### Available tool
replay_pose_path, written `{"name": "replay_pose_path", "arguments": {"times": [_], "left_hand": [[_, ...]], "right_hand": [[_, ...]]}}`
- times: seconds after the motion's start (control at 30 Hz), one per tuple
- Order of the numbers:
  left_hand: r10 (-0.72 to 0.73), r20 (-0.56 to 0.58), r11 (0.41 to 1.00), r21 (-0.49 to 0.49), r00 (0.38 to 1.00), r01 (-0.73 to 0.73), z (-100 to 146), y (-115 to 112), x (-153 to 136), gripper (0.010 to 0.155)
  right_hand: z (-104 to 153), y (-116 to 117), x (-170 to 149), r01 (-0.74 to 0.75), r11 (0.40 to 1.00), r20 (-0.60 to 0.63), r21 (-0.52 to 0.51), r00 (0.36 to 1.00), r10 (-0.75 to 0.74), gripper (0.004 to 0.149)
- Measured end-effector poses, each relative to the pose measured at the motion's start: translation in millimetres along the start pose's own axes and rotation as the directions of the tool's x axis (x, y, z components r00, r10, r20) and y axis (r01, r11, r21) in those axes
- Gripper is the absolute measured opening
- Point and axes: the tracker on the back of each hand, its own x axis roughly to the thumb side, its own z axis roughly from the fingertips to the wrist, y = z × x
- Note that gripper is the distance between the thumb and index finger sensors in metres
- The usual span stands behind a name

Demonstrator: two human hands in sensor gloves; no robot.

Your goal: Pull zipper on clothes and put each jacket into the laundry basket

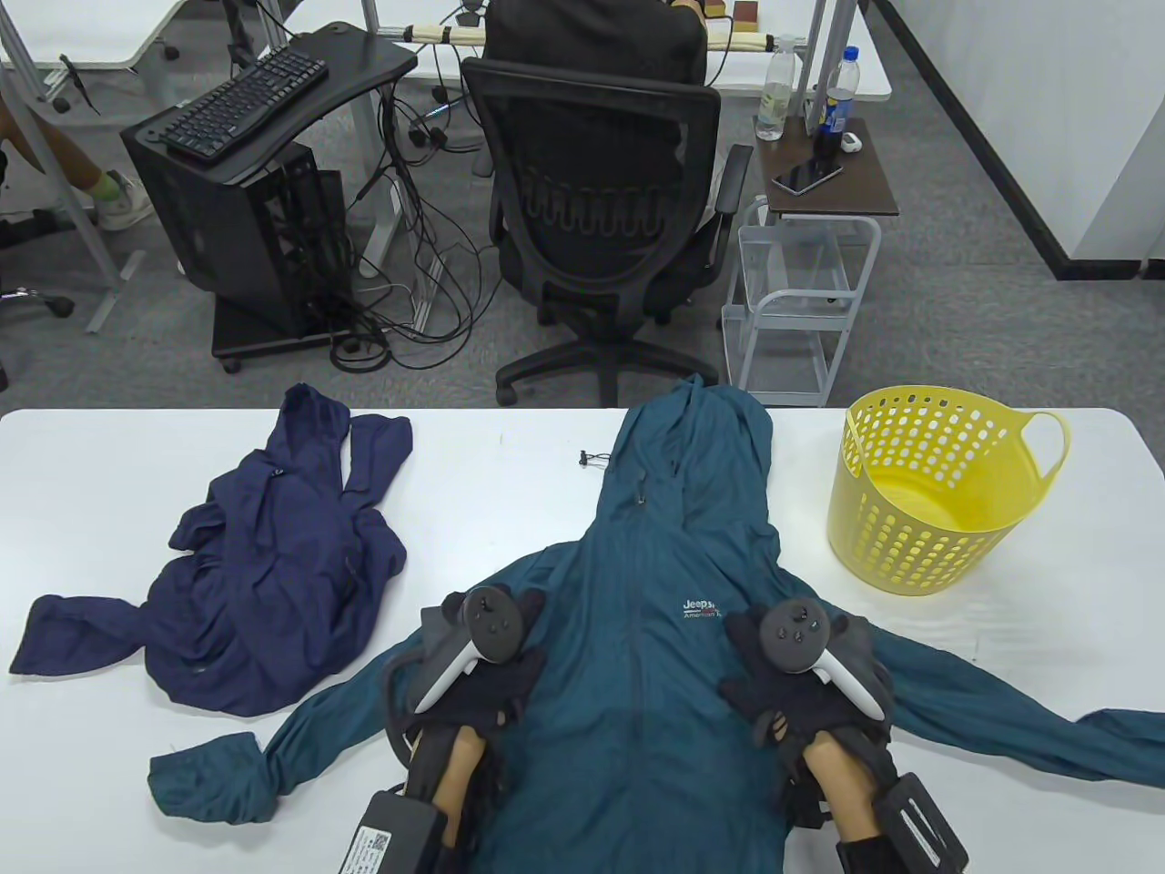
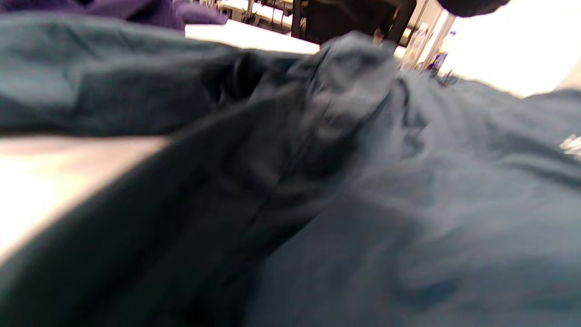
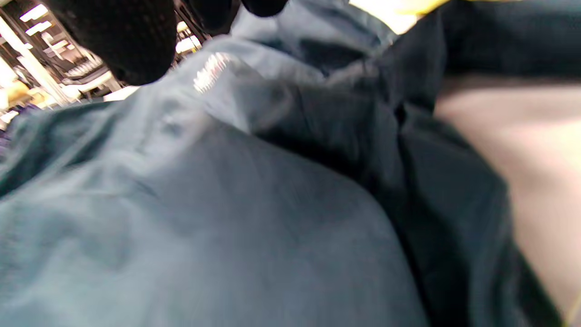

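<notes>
A teal hooded jacket (image 1: 637,583) lies face up on the white table (image 1: 510,492), hood toward the far edge and sleeves spread. Its front zipper (image 1: 634,655) runs closed up the middle. My left hand (image 1: 496,651) rests flat on the jacket's left chest, and my right hand (image 1: 778,669) lies flat on the right chest just below the white logo. Neither hand holds anything. A crumpled navy jacket (image 1: 264,583) lies at the table's left. The yellow laundry basket (image 1: 928,492) stands upright and empty at the right. Both wrist views are blurred, showing teal cloth (image 2: 408,204) (image 3: 227,218) close up.
Behind the table stand a black office chair (image 1: 601,209), a small white cart (image 1: 801,300) with bottles and a phone, and a computer stand (image 1: 246,182) with a keyboard. A teal sleeve (image 1: 1047,719) stretches toward the right edge, in front of the basket.
</notes>
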Motion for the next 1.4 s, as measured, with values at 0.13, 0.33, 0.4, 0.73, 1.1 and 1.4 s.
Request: {"name": "replay_pose_path", "arguments": {"times": [0.13,0.33,0.4,0.73,1.1,1.4], "left_hand": [[-0.047,-0.021,0.995,-0.093,0.999,0.045,-13.7,-25.8,-10.7,0.066],[-0.228,-0.124,0.951,-0.242,0.966,0.194,4.3,-36.6,-23.6,0.069],[-0.262,-0.171,0.936,-0.285,0.950,0.206,16.4,-35.5,-29.3,0.071],[-0.178,-0.293,0.956,-0.279,0.939,0.094,57.3,-8.6,-35.8,0.073],[-0.182,-0.119,0.981,0.049,0.976,0.189,2.6,27.4,69.3,0.068],[-0.226,-0.186,0.967,0.075,0.956,0.243,-79.7,6.3,83.5,0.065]], "right_hand": [[-14.7,24.8,-15.9,-0.056,0.997,-0.011,0.051,0.998,0.057,0.072],[-4.3,32.5,-32.2,-0.097,0.991,-0.062,0.089,0.993,0.103,0.075],[3.1,33.5,-36.6,-0.088,0.989,-0.068,0.116,0.993,0.097,0.076],[28.9,35.3,-17.3,-0.089,0.994,0.056,0.057,0.995,0.086,0.068],[45.6,31.0,3.3,-0.152,0.974,0.161,-0.168,0.971,0.179,0.060],[42.0,30.0,-2.1,-0.118,0.973,0.144,-0.196,0.978,0.148,0.059]]}}
